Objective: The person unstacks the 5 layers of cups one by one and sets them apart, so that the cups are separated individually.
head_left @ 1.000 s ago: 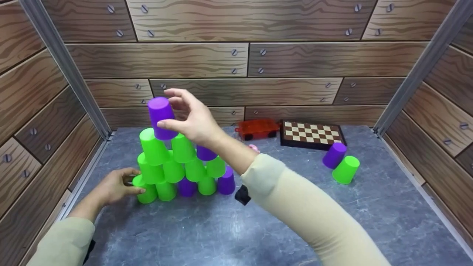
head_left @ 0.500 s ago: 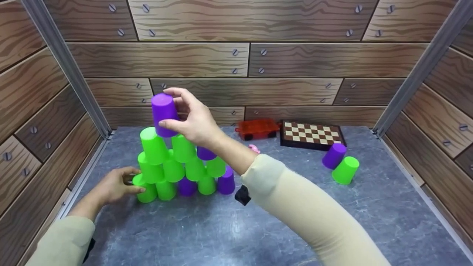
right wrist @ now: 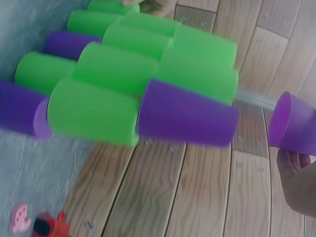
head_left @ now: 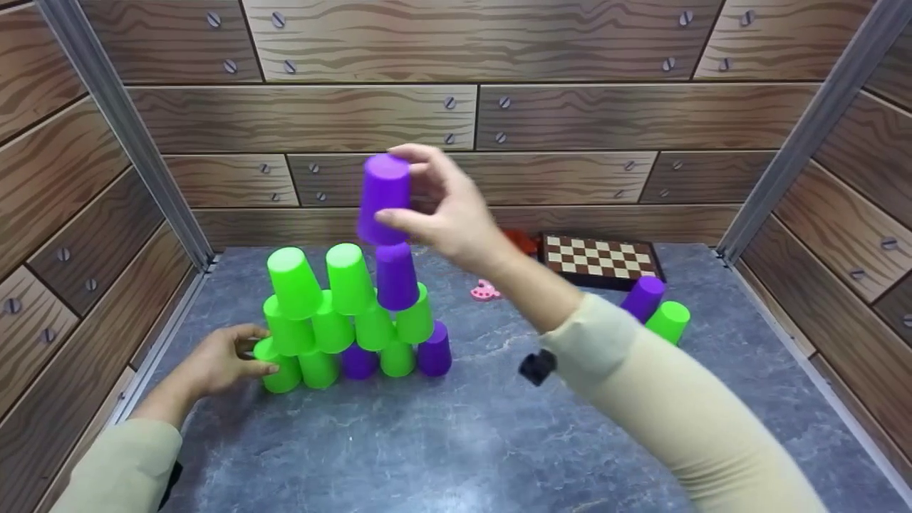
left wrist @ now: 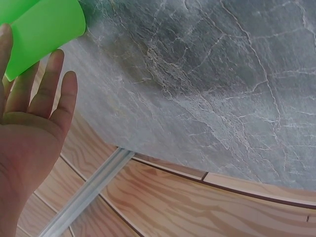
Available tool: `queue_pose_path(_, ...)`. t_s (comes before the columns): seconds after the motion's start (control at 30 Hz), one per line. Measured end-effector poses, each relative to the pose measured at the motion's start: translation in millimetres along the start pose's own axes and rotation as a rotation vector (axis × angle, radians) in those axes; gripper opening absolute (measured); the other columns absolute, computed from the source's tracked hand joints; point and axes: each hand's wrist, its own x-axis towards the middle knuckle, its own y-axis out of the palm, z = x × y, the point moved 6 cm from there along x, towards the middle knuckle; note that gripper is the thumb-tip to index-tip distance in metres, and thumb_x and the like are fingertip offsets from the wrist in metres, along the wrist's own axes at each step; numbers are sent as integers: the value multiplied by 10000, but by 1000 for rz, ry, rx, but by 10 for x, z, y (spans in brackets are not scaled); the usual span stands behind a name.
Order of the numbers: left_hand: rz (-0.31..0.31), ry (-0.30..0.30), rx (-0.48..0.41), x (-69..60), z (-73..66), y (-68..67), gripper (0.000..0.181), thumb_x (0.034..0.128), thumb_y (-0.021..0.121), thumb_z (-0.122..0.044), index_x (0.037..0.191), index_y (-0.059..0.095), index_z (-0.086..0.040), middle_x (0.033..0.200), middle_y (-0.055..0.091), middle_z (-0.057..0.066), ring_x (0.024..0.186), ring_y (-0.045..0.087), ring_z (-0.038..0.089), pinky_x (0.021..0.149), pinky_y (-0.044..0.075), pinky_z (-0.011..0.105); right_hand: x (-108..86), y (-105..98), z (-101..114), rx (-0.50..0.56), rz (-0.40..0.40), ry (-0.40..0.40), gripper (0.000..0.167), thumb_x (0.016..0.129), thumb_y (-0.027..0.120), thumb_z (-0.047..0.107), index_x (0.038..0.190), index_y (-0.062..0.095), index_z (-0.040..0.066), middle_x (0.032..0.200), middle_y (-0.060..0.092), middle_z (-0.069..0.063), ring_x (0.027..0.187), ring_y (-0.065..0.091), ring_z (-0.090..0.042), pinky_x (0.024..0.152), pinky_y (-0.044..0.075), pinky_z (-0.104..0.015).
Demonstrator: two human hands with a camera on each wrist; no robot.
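Upside-down cups form a stepped wall at left in the head view: a mixed green and purple bottom row, a green middle row, and a top row of two green cups and a purple cup (head_left: 397, 278). My right hand (head_left: 452, 206) holds another upside-down purple cup (head_left: 385, 199) between thumb and fingers, above that top-row purple cup. In the right wrist view the held cup (right wrist: 301, 126) is apart from the stack. My left hand (head_left: 221, 360) has thumb and fingers around the leftmost bottom green cup (head_left: 283, 375); its fingers (left wrist: 47, 94) look nearly straight in the left wrist view.
At right a purple cup (head_left: 643, 298) and a green cup (head_left: 670, 320) stand close together, partly behind the right sleeve. A checkered board (head_left: 598, 258) lies near the back wall. Beside it are a red toy (head_left: 520, 241), mostly hidden by the arm, and a small pink item (head_left: 484, 291).
My right hand has lifted the purple cup and carried it rightward, from above the two left top-row green cups to above the top-row purple cup. The left hand stays in place.
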Motion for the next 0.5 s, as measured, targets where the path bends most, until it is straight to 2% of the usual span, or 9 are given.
queue_pose_path(0.2,2,0,17,7,20,4,639,883,898,-168,1365,588,114,1299,669,318,1208,655,488,944,602,528,-217,-490,-48,-79,-61,9,693,852,885,63,1458,551,87,1257,702,-114,1134,710,-291,974,599,-473)
queue_pose_path(0.4,0,1,10,1,10,5,637,883,898,-176,1362,592,111,1299,670,319,1208,659,483,950,603,514,-578,-1017,-212,-129,-135,73,718,850,877,43,1478,530,84,1294,688,-129,1150,702,-315,1001,585,-458)
queue_pose_path(0.5,-2,1,1,1,-5,11,629,882,898,-173,1360,598,105,1299,672,314,1213,659,479,951,604,504,-781,-1305,-297,-165,-190,100,713,843,864,4,1468,526,64,1271,692,-138,1126,705,-316,968,599,-436)
